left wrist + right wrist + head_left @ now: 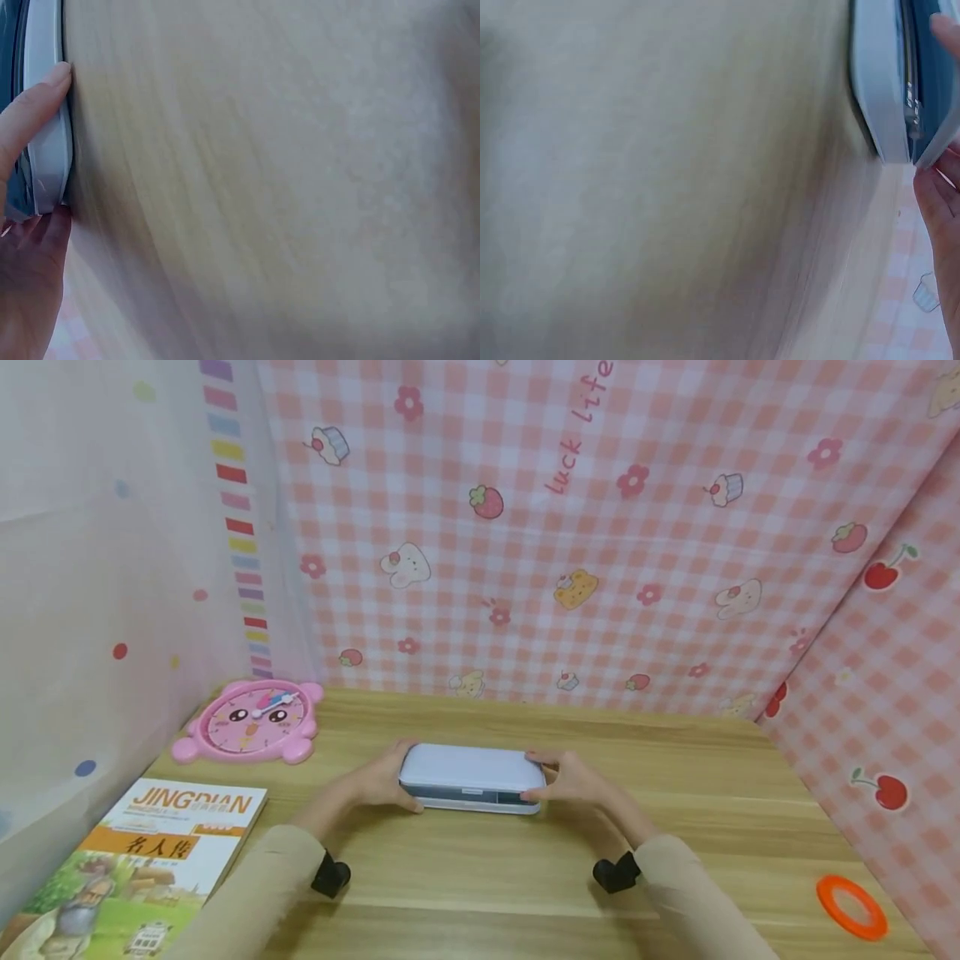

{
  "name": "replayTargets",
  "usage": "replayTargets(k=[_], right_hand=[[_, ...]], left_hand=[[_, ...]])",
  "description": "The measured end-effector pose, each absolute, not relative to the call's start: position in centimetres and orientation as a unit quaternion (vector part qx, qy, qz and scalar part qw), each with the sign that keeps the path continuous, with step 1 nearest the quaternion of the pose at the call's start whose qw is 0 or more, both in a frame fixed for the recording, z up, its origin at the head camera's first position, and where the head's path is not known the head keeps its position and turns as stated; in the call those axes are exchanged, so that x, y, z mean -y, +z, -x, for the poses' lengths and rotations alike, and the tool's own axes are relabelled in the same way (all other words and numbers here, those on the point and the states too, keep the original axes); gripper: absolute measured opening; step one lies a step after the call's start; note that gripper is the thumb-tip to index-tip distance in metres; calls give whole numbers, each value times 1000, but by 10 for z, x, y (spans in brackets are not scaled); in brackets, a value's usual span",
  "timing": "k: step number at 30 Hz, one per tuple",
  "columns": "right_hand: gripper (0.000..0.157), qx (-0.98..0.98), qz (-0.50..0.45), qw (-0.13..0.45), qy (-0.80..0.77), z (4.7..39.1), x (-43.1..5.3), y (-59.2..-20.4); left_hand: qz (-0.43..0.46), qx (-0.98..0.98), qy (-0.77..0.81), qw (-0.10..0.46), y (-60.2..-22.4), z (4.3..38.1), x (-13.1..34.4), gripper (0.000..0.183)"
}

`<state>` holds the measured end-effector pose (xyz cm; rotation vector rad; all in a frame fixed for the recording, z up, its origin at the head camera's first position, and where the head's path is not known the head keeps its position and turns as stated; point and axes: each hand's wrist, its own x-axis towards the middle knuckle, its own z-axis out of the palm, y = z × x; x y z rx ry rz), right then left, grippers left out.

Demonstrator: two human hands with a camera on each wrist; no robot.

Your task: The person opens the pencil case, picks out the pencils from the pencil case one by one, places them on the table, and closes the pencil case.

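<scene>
A wood-grain tabletop [480, 885] carries a white case [471, 764] near the middle. From there, a pink toy clock [255, 727] lies at ten o'clock, a book [150, 868] at eight, an orange ring [862, 932] at four.

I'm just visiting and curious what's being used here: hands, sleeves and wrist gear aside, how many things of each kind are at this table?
White case: 1
Pink toy clock: 1
Book: 1
Orange ring: 1
Total: 4

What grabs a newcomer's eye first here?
A pink-checked backdrop fills most of the upper head view. At the middle of the wooden table, the left hand and right hand hold a white case by its ends. Then comes the pink toy clock at the table's back left.
</scene>
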<state>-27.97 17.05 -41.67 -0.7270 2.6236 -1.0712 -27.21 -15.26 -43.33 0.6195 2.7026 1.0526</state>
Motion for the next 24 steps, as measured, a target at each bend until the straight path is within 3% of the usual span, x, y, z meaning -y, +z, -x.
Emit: replayTargets(k=[4, 9, 17, 23, 24], right_hand=[[59, -861, 211, 118, -447, 286, -173, -413], [42, -846, 152, 90, -503, 295, -170, -413], [58, -808, 87, 44, -581, 308, -154, -409], [48, -778, 34, 32, -627, 315, -154, -414], [46, -769, 46, 29, -636, 328, -160, -429]], left_hand=[[-196, -888, 405, 91, -434, 271, 153, 107], [-201, -871, 441, 82, -436, 271, 154, 111], [-190, -852, 475, 112, -435, 272, 154, 116], [-236, -858, 445, 98, -433, 271, 155, 106], [-246, -857, 443, 96, -433, 272, 156, 105]])
